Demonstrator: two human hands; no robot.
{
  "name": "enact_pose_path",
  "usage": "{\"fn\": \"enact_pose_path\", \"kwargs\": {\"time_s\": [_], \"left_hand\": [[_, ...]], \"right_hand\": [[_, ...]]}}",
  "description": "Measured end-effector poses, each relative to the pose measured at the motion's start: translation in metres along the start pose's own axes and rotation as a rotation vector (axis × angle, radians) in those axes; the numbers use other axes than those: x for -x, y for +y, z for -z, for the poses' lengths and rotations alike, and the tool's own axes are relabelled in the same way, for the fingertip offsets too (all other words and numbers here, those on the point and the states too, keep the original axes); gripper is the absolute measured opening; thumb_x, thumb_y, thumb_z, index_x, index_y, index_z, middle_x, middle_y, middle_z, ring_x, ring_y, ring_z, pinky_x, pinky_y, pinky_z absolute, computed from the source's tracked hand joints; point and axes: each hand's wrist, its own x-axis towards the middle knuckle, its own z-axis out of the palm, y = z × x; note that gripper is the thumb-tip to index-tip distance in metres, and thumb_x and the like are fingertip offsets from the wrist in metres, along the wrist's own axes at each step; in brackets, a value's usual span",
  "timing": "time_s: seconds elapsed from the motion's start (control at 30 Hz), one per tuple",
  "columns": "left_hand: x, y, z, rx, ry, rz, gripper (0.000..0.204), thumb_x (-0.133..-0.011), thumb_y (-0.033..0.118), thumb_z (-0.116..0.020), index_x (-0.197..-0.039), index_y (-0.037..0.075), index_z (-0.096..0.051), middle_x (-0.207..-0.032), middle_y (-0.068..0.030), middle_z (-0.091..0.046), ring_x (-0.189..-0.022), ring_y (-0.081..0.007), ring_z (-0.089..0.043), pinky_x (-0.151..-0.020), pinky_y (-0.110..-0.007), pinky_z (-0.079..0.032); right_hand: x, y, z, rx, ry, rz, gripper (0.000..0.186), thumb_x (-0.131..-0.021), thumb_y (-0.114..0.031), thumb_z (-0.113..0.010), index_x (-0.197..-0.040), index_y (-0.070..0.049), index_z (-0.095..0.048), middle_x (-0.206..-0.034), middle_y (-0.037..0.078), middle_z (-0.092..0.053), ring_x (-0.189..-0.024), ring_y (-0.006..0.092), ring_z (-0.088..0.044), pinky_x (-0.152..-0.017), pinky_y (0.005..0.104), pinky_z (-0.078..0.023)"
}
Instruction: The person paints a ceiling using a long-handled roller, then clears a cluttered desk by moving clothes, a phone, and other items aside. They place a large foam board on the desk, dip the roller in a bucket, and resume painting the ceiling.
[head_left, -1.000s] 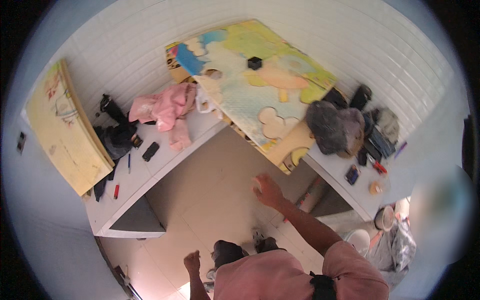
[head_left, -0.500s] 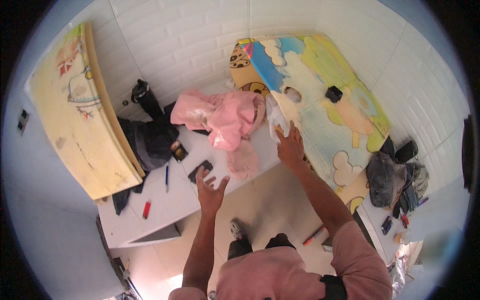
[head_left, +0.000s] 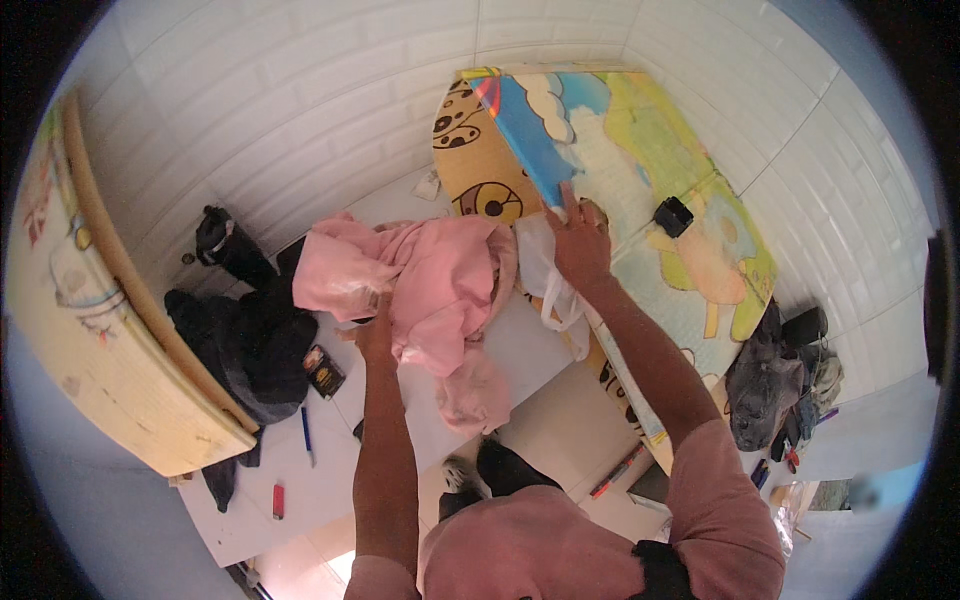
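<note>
My left hand (head_left: pixel 371 338) reaches to the lower left edge of a crumpled pink garment (head_left: pixel 440 285) on the white table. One finger sticks out sideways and the others point up against the cloth, partly hidden by it; the hand looks open. Over the edge of a colourful foam mat (head_left: pixel 620 260) lies my right hand (head_left: pixel 582 248), its index finger stretched out and the others bent. Beside and beneath it is a white plastic bag (head_left: pixel 538 250) with its handles hanging down. I cannot make out a grip on the bag.
A second foam mat (head_left: pixel 120 340) stands at the left. Near it are a black bottle (head_left: pixel 235 248), dark cloth (head_left: pixel 240 350), a small black packet (head_left: pixel 323 371), a blue pen (head_left: pixel 307 437) and a red lighter (head_left: pixel 278 501). On the right mat sits a small black object (head_left: pixel 673 216).
My left hand has moved from above a small black object up to the pink garment. My right hand has slid farther up along the mat's edge and the bag. The view has shifted.
</note>
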Motion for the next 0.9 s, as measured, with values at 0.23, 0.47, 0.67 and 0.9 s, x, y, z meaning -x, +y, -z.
{"fn": "enact_pose_path", "kwargs": {"time_s": [0.23,0.47,0.67,0.9], "left_hand": [[-0.017,0.028,-0.037,0.066,0.091,-0.047,0.057,-0.075,0.03,-0.075,-0.116,-0.007,-0.057,-0.107,-0.013,-0.062,-0.095,-0.0237,-0.057,-0.086,-0.032,-0.046],[-0.004,0.044,-0.046,0.482,0.022,0.11,0.03,-0.077,0.016,-0.06,-0.099,-0.004,-0.063,-0.101,-0.0156,-0.061,-0.088,-0.0263,-0.061,-0.076,-0.04,-0.052],[0.054,0.106,-0.027,0.823,-0.088,0.007,0.031,-0.08,0.015,-0.056,-0.108,-0.001,-0.055,-0.104,-0.0126,-0.058,-0.098,-0.0258,-0.058,-0.089,-0.039,-0.049],[0.045,0.069,-0.078,0.426,0.133,-0.299,0.034,-0.082,0.009,-0.068,-0.11,-0.004,-0.054,-0.107,-0.0108,-0.061,-0.098,-0.0229,-0.057,-0.091,-0.035,-0.044]], "right_hand": [[-0.046,0.049,0.079,-0.385,0.025,0.002,0.068,-0.073,0.005,-0.054,-0.135,-0.019,-0.048,-0.141,0.003,-0.043,-0.102,0.0294,-0.05,-0.09,0.0383,-0.049],[-0.073,0.084,0.107,-0.488,0.026,0.038,0.066,-0.074,0.006,-0.044,-0.135,-0.019,-0.049,-0.14,0.006,-0.045,-0.109,0.0355,-0.049,-0.097,0.0437,-0.044],[-0.089,0.075,0.1,-0.459,-0.024,0.077,0.068,-0.075,0.007,-0.043,-0.137,-0.02,-0.046,-0.141,0.007,-0.044,-0.119,0.0364,-0.046,-0.104,0.0438,-0.039],[-0.092,0.067,0.098,-0.276,0.037,0.174,0.066,-0.078,0.008,-0.04,-0.139,-0.018,-0.044,-0.141,0.013,-0.043,-0.12,0.0372,-0.045,-0.105,0.0449,-0.035]]}}
